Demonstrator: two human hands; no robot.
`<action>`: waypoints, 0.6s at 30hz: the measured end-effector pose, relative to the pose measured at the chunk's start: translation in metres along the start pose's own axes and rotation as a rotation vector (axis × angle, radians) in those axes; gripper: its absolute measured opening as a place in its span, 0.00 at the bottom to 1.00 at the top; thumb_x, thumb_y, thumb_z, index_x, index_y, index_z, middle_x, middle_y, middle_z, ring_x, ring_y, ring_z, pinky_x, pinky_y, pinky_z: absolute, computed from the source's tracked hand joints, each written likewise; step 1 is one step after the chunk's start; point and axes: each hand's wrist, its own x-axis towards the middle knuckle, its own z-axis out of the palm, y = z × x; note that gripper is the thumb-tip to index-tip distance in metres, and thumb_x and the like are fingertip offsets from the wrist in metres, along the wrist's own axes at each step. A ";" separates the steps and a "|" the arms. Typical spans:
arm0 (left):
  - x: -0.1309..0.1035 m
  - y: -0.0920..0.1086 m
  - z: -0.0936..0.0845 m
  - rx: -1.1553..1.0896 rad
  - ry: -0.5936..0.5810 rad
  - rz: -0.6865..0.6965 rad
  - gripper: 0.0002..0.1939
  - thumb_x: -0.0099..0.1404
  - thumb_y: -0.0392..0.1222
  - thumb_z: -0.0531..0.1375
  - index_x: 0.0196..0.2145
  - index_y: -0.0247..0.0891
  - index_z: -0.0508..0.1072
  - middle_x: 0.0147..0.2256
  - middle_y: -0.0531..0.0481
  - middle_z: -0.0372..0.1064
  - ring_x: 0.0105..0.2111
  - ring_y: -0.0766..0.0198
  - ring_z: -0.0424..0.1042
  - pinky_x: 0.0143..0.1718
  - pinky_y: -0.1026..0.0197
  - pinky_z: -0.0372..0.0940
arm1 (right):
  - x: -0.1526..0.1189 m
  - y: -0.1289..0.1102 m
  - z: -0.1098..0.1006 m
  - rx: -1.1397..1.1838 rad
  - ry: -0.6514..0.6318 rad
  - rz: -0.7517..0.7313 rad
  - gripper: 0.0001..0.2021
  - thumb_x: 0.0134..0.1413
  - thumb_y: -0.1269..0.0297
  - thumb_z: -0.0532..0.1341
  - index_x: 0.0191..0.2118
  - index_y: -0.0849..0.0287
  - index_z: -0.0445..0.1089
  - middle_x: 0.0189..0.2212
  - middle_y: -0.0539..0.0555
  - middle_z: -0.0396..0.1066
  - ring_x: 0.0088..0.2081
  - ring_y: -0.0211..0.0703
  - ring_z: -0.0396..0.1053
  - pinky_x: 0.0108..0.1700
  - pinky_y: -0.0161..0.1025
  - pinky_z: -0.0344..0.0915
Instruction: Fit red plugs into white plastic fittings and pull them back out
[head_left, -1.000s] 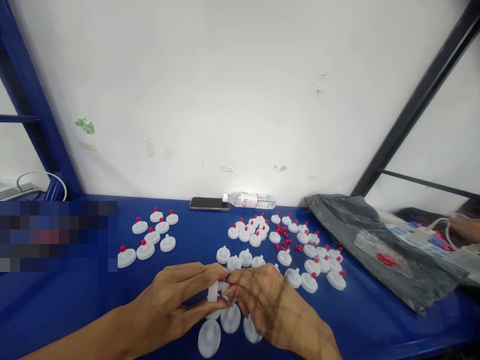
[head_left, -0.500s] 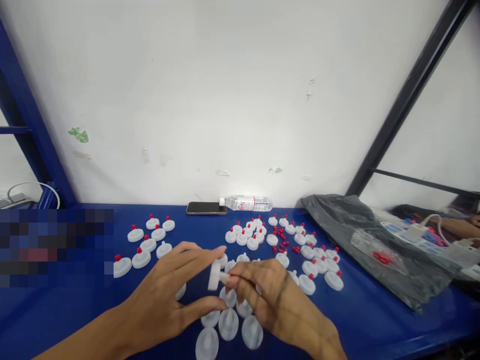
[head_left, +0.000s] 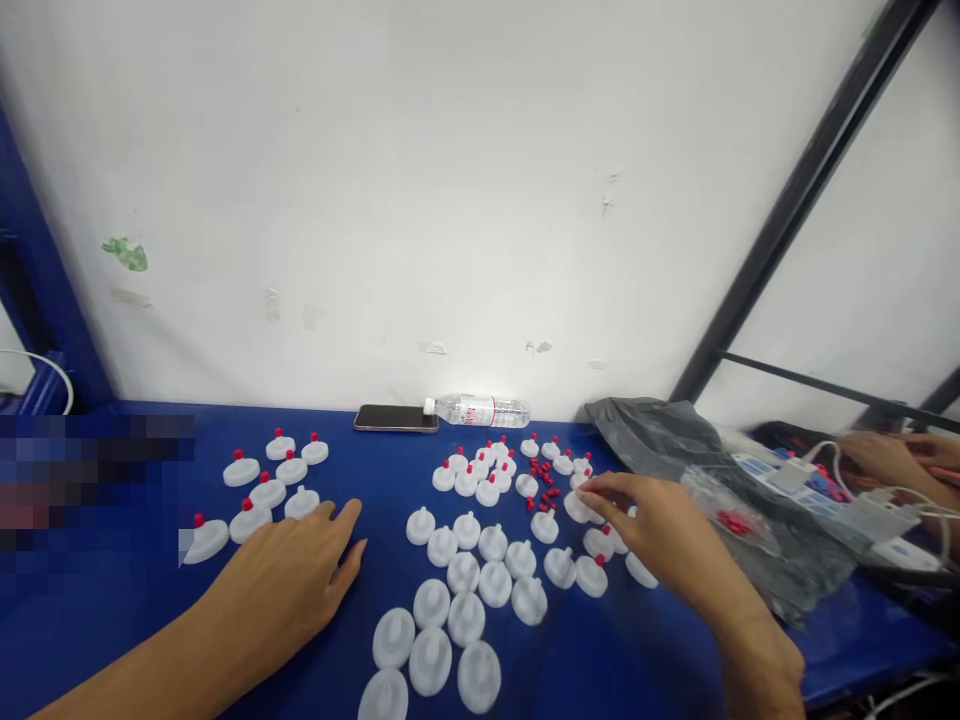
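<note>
My left hand (head_left: 300,560) rests low over the blue table at the left, fingers apart, beside a white disc-shaped part (head_left: 301,503) without a red cap. At the right, my right hand (head_left: 637,510) has its thumb and index finger close together at a white part (head_left: 577,505) among the red-capped ones; whether they hold anything is hidden. Several uncapped white parts (head_left: 466,618) lie between my hands. Small loose red caps (head_left: 545,480) are scattered left of my right hand. Red-capped white parts stand at the left (head_left: 250,520) and centre back (head_left: 466,481).
A phone (head_left: 395,418) and a clear bottle (head_left: 480,410) lie against the wall. On the right, a grey plastic sheet (head_left: 780,560) carries a clear bag of red caps (head_left: 739,524). Another person's hands (head_left: 885,455) show at the far right, near a power strip and cables.
My hands have moved apart, left hand leftward and right hand rightward. The white part held between them is no longer there. The view has shifted slightly.
</note>
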 end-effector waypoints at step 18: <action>-0.003 0.000 0.019 -0.296 0.208 0.149 0.19 0.73 0.42 0.53 0.55 0.43 0.78 0.48 0.42 0.80 0.42 0.45 0.83 0.43 0.45 0.77 | 0.022 0.027 0.037 -0.083 -0.120 -0.018 0.20 0.72 0.73 0.54 0.39 0.53 0.84 0.38 0.56 0.87 0.41 0.50 0.82 0.43 0.40 0.66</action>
